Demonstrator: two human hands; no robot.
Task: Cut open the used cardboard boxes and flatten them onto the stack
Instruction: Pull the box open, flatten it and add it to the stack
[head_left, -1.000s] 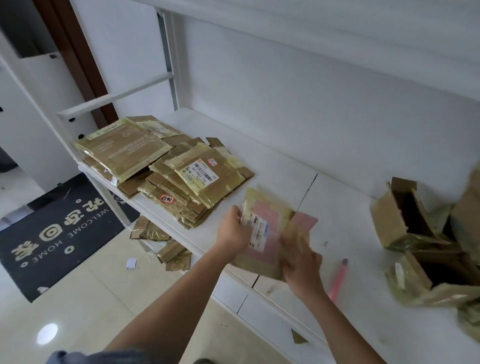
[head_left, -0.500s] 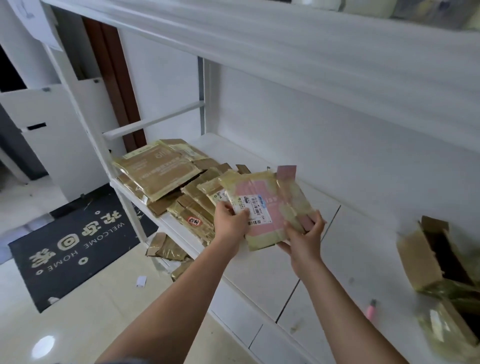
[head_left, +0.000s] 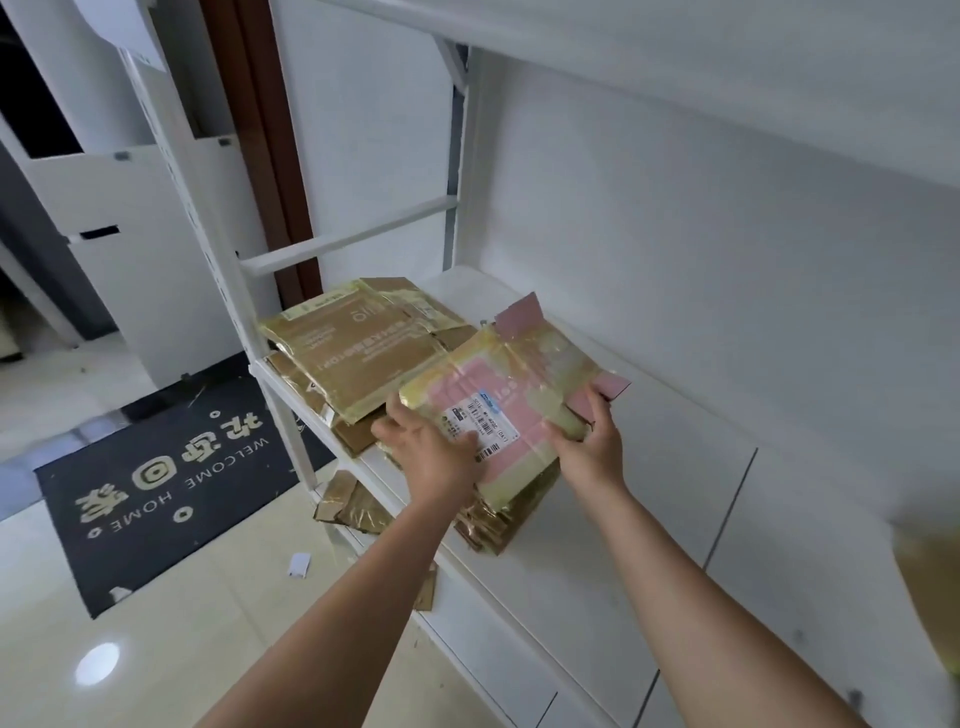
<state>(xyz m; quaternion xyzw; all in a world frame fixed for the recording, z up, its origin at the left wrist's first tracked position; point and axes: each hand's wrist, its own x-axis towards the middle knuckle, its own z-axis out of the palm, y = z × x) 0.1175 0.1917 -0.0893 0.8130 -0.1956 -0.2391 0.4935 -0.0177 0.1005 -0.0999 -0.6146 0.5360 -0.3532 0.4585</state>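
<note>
Both hands on flattened pink box (head_left: 511, 410), taped, shipping label up, held over near stack of flattened cardboard (head_left: 498, 519) on white shelf (head_left: 623, 519). Left hand (head_left: 434, 457) grips 7 o'clock edge, thumb across label. Right hand (head_left: 592, 441) curled round 4 o'clock edge. Second stack (head_left: 358, 348) at 10 o'clock. Welcome mat (head_left: 166, 483) on floor, 9 o'clock.

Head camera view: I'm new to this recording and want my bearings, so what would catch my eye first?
The flattened pink box with a white shipping label, held by both hands over the shelf: left hand at its near-left edge, right hand at its right side. Beyond it lies the stack of flattened brown boxes at the shelf's left end. On the floor lies a black welcome mat.
</note>
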